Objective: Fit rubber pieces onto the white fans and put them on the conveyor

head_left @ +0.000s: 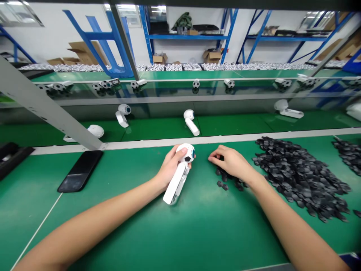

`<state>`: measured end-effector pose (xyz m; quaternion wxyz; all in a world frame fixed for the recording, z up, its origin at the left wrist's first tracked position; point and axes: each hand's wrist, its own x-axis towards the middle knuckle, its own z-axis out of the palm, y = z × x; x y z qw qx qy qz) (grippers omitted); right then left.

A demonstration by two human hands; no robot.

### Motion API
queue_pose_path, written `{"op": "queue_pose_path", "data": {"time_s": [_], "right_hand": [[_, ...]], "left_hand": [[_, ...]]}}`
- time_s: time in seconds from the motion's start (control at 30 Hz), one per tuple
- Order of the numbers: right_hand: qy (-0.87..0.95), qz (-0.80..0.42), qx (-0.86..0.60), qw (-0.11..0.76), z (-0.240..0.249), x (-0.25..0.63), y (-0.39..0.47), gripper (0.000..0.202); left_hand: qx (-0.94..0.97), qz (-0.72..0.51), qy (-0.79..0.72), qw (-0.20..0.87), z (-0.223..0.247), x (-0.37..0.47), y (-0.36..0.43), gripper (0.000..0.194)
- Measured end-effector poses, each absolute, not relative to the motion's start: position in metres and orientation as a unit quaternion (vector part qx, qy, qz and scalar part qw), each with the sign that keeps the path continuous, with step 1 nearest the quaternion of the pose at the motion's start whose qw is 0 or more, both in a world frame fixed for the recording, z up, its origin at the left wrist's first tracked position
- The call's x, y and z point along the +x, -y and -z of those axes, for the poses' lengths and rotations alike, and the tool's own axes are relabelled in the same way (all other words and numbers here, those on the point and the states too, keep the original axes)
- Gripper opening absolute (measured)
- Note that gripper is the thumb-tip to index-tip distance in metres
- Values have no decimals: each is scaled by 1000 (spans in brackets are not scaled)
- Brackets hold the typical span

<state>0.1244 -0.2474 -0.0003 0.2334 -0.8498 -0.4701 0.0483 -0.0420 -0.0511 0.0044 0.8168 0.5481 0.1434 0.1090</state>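
Note:
My left hand (pixel 168 168) is wrapped round the ball-shaped head of a white device (pixel 176 183). Its long flat body slants down toward me, and a black pentagon and a dark blue round part show on the head. To the right, my right hand (pixel 233 162) has its thumb and fingertips pinched together. Whatever sits between those fingertips is too small or hidden to make out. Under and beside that hand lie several small black pentagon-like pieces (pixel 225 186), partly covered by the palm.
A large heap of black pieces (pixel 299 177) spreads at the right. On the left lies a black phone (pixel 81 171) beside a slanting grey post (pixel 53 107). Beyond the metal edge, white devices (pixel 192 126) rest on a green belt (pixel 158 126); football-patterned ones (pixel 196 83) stand farther back.

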Motion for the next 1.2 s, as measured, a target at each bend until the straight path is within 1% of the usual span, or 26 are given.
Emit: {"op": "queue_pose_path", "data": {"time_s": [0.07,0.1,0.13,0.2,0.23,0.3,0.37,0.43,0.57,0.7,0.83,0.97,1.03,1.1,1.13,1.2], "right_hand": [[458,-21,-841,287,-4,117,243,22],[441,-24,-834,332,-7,111,241,22],[415,-48,-822,387,-10,105,240,22],[353,-142,-782,494,-18,90,238,24],[324,-191,-757,534,-23,83,238,26],[295,-246,-722,575,-30,71,239,30],[310,-240,-714,580,-36,64,240,30],[328,-237,-707,580,-38,61,241,28],[308,-280,-686,597,-37,62,246,30],[347,-286,-683,575,-38,61,250,33],[316,-287,-685,591,-42,52,248,27],[313,-253,-697,593,-43,42,243,22],[325,-228,-706,586,-43,38,241,20],[336,-198,-723,571,-41,35,240,20],[340,-184,-730,563,-40,35,240,22],[346,-163,-741,551,-38,34,240,26]], "left_hand": [[546,-109,-136,819,-11,-46,56,45],[544,-109,-131,821,-14,-48,58,45],[542,-109,-125,824,-17,-51,61,44],[544,-108,-110,825,-22,-56,65,46],[550,-109,-107,821,-25,-58,67,49],[574,-110,-108,804,-30,-62,68,56],[610,-121,-110,776,-35,-64,68,62],[645,-138,-106,744,-38,-65,66,63],[708,-161,-81,683,-41,-66,60,59],[762,-169,-50,623,-42,-68,57,56],[808,-153,-14,569,-39,-70,57,58],[831,-157,-3,534,-35,-72,60,60],[838,-171,3,518,-31,-73,62,65],[847,-181,2,500,-28,-73,64,76],[850,-185,-2,492,-27,-72,65,80],[858,-187,-13,478,-24,-71,65,83]]}}
